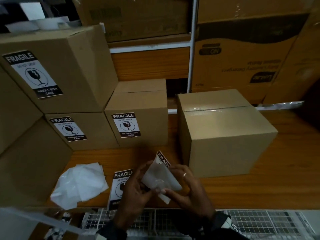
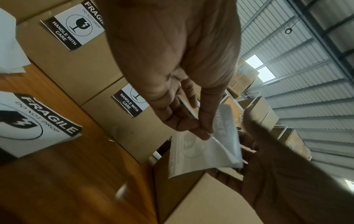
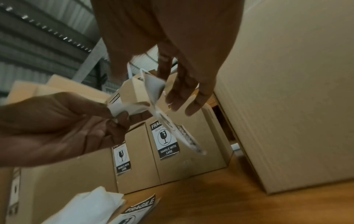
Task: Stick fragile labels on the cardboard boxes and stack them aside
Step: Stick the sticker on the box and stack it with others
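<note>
Fragile label [image 1: 161, 177] is getting its backing peeled above the counter [image 1: 259, 191], left hand [image 1: 136, 189] and right hand [image 1: 188, 189] fingers both pinching it, while three labelled boxes [image 1: 136, 115] are sitting stacked and the unlabelled box [image 1: 223, 132] is waiting.

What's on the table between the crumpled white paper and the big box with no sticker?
In the head view, a flat sheet of fragile labels lies there beside the white paper, partly hidden by both hands peeling a label; the unlabelled box stands further right.
</note>
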The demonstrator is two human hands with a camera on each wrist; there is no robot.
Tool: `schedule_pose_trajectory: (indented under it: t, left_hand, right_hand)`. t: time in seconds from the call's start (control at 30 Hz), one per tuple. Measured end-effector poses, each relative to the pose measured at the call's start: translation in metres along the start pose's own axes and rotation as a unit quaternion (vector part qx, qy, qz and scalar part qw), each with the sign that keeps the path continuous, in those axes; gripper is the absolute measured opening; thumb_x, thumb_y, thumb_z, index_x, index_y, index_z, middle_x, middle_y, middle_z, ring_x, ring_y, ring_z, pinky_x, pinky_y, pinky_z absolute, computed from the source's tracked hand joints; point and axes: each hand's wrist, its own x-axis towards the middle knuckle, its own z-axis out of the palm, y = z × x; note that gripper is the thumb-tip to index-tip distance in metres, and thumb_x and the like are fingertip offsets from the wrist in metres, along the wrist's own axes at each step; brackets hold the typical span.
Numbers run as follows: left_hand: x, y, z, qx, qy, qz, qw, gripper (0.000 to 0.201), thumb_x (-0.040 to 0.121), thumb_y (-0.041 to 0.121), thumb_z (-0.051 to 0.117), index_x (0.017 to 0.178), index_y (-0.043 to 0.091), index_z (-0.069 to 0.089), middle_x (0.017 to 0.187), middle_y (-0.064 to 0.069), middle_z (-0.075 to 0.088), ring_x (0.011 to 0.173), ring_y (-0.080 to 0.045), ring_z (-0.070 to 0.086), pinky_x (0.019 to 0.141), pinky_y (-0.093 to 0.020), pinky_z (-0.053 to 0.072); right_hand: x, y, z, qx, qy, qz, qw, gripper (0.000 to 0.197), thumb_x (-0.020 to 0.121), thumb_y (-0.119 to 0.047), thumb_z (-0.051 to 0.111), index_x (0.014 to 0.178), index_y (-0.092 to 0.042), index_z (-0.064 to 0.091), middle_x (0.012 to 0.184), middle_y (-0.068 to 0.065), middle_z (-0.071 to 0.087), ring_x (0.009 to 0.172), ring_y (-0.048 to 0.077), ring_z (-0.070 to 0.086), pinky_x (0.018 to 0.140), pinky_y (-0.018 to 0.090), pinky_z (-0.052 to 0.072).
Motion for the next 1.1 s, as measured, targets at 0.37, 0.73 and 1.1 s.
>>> schedule_pose_trajectory:
  t: [0.37,0.73,1.1]
  left_hand:
    - [-0.021,0.004,0.027,-0.016,0.024,-0.088,0.996,0.023,0.090,0.003,0.069,0.104,0.016,0.080,0.119,-0.001,0.073,0.108,-0.022,0.071,0.072,-0.044,0.063]
    - [-0.045,0.008,-0.008,0.143,0.199,-0.018,0.969,0.017,0.082,-0.002,0.079,0.087,0.014,0.083,0.093,0.003,0.080,0.095,-0.012,0.073,0.087,-0.028,0.058]
    - [-0.017,0.004,-0.121,0.190,0.200,0.049,0.960,0.034,0.085,0.005,0.079,0.113,0.023,0.078,0.129,0.006,0.070,0.127,-0.008,0.058,0.098,-0.022,0.051]
  right_hand:
    - [-0.012,0.007,-0.040,0.177,0.032,0.087,0.980,0.011,0.101,-0.016,0.061,0.105,-0.016,0.071,0.104,0.003,0.076,0.099,0.016,0.072,0.084,0.043,0.060]
    - [-0.019,0.028,-0.066,0.268,0.093,0.121,0.951,0.017,0.099,-0.007,0.060,0.112,-0.011,0.071,0.101,-0.001,0.080,0.091,0.014,0.076,0.072,0.024,0.061]
    - [-0.029,-0.001,-0.028,0.228,0.099,0.142,0.958,0.017,0.098,-0.004,0.058,0.084,-0.012,0.064,0.059,-0.016,0.070,0.056,-0.003,0.066,0.051,0.011,0.049]
